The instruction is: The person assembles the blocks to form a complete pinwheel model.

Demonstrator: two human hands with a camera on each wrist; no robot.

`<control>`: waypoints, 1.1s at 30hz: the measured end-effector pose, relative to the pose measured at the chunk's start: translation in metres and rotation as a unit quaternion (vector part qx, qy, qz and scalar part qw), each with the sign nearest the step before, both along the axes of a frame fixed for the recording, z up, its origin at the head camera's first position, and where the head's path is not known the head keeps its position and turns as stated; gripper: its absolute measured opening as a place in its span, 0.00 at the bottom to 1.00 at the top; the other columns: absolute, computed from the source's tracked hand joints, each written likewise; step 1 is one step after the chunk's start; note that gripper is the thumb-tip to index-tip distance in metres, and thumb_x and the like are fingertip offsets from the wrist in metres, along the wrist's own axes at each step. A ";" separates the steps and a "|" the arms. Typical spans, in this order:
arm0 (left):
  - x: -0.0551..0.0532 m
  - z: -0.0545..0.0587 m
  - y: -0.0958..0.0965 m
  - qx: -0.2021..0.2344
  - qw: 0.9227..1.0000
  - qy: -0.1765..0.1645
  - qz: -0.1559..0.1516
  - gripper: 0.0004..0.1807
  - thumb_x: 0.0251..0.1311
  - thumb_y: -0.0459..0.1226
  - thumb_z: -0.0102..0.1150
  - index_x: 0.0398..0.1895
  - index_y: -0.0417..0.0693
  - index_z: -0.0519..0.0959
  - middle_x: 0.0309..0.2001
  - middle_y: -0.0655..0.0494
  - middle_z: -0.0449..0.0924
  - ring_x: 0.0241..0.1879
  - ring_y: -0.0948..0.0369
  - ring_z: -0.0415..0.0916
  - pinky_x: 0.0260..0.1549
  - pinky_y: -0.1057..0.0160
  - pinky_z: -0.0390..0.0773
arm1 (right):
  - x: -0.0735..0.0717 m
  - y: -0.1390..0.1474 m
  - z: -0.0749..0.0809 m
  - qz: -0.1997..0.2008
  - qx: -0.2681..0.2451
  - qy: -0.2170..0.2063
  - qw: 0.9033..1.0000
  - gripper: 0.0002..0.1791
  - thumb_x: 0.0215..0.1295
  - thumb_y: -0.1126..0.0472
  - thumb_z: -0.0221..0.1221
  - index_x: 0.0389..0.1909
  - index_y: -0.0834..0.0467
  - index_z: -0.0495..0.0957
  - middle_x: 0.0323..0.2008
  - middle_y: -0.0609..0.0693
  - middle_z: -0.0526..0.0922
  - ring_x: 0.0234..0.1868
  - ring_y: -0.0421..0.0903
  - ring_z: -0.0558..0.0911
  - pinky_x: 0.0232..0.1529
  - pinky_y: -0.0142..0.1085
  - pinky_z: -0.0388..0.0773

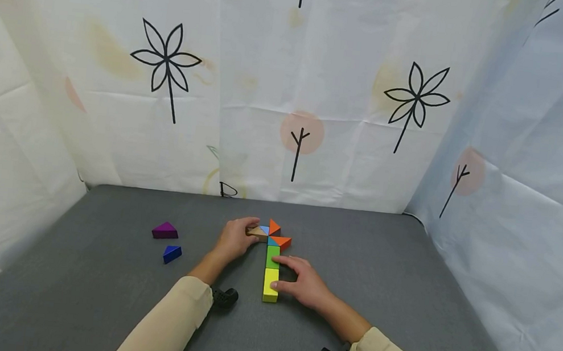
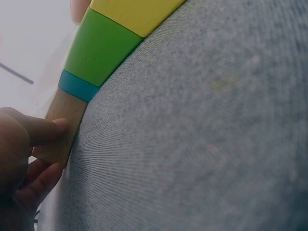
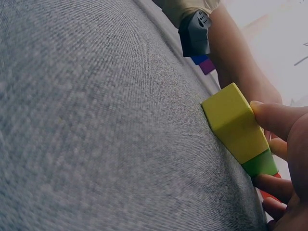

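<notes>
My left hand (image 1: 234, 240) pinches a plain wooden triangular block (image 1: 257, 233) at the left of a small pinwheel of triangles. Its thumb lies on the block's flat side in the left wrist view. Light blue (image 1: 265, 230), teal (image 1: 272, 241) and two orange triangles (image 1: 274, 227) make up the rest of the pinwheel. Below it run a green block (image 1: 273, 257) and a yellow block (image 1: 270, 289), end to end like a stem. My right hand (image 1: 307, 284) touches this stem from the right, a fingertip on the green block and the thumb on the yellow one.
A purple triangular block (image 1: 165, 231) and a blue one (image 1: 172, 254) lie apart on the left of the grey cloth-covered table (image 1: 357, 240). White patterned curtains (image 1: 250, 81) stand behind and along both sides. Each wrist wears a black camera mount.
</notes>
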State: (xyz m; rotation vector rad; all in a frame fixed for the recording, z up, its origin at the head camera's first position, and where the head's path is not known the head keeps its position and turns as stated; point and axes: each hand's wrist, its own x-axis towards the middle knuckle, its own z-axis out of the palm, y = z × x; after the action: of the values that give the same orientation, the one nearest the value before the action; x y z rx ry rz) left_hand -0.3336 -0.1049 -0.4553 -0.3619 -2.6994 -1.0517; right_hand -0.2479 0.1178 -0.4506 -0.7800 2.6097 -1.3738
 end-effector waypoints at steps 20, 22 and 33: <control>0.001 0.024 -0.027 -0.024 1.000 -0.011 0.009 0.23 0.58 0.38 0.68 0.58 0.51 0.80 0.52 0.45 0.78 0.50 0.50 0.73 0.43 0.48 0.74 | 0.001 0.001 0.000 0.002 -0.003 -0.010 1.000 0.30 0.60 0.53 0.67 0.64 0.55 0.74 0.64 0.58 0.71 0.66 0.62 0.63 0.61 0.61 0.59; 0.000 0.028 -0.034 -0.028 1.000 -0.009 0.006 0.22 0.59 0.38 0.68 0.58 0.51 0.80 0.53 0.45 0.78 0.52 0.48 0.72 0.45 0.47 0.73 | 0.001 0.001 -0.001 0.001 -0.002 -0.012 1.000 0.30 0.60 0.53 0.67 0.64 0.54 0.74 0.64 0.58 0.71 0.66 0.62 0.63 0.61 0.62 0.59; -0.002 0.061 -0.078 -0.074 0.997 0.001 -0.002 0.21 0.62 0.38 0.64 0.58 0.45 0.78 0.61 0.43 0.73 0.62 0.43 0.66 0.56 0.41 0.66 | 0.001 0.002 -0.001 0.000 0.002 -0.011 1.000 0.31 0.60 0.53 0.67 0.64 0.54 0.74 0.64 0.57 0.71 0.66 0.61 0.62 0.61 0.61 0.59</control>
State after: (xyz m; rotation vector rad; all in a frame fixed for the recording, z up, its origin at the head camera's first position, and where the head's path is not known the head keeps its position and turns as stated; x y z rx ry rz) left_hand -0.3353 -0.1832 -0.3946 -0.3925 -2.7837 -0.8531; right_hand -0.2471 0.1201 -0.4513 -0.7593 2.5954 -1.3687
